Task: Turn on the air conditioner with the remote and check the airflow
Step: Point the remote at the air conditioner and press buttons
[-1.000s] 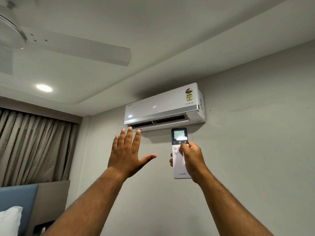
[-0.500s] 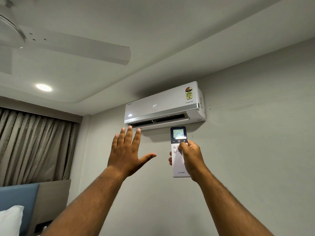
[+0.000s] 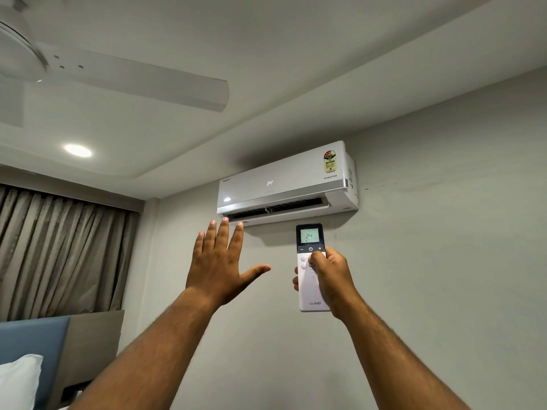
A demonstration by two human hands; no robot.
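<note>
A white air conditioner (image 3: 284,182) hangs high on the grey wall, its front showing 24 and its lower flap open. My right hand (image 3: 331,279) grips a white remote (image 3: 309,291) upright below the unit's right half, thumb on the buttons under the lit screen reading 24. My left hand (image 3: 219,267) is raised flat with fingers spread, back toward me, its fingertips just under the left end of the open vent.
A white ceiling fan (image 3: 118,75) hangs at the upper left, a round ceiling light (image 3: 77,150) below it. Grey curtains (image 3: 59,250) cover the left wall. A blue headboard (image 3: 32,341) and white pillow (image 3: 17,380) sit at the lower left.
Both hands hold nearly the same pose; the remote and left hand have drifted very slightly upward in the view. The unit's flap stays open.
</note>
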